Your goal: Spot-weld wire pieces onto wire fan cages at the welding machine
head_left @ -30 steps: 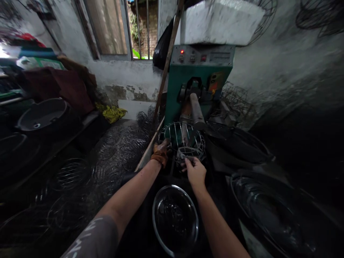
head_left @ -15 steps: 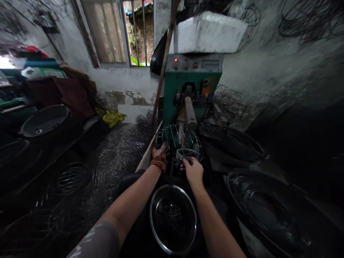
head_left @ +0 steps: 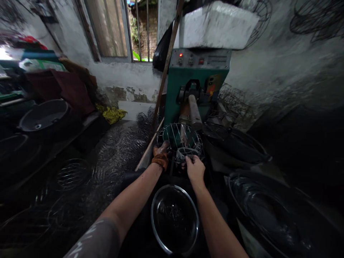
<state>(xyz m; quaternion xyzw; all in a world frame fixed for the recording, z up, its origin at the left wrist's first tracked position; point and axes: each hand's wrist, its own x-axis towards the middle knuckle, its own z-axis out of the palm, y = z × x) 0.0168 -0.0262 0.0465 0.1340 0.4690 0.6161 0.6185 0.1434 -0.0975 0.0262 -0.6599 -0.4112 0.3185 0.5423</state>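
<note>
A round wire cage point(head_left: 179, 140) sits over the metal arm point(head_left: 194, 111) of a green machine point(head_left: 197, 80). My left hand point(head_left: 161, 154), in a brown glove, grips the cage's left rim. My bare right hand point(head_left: 195, 168) is closed in a pinch on a small metal piece point(head_left: 185, 156) at the cage's near rim. A steel bowl point(head_left: 174, 218) lies below my wrists, between my forearms.
Piles of wire rings and cages point(head_left: 107, 157) cover the floor to the left. Dark tubs point(head_left: 44, 116) stand at far left. Large dark basins point(head_left: 268, 211) with wire hoops sit on the right. A wooden pole point(head_left: 166, 64) leans by the barred window point(head_left: 120, 28).
Both hands stay on the wire cage at the machine arm. The view has shifted slightly; my right hand sits a little higher against the cage rim.
</note>
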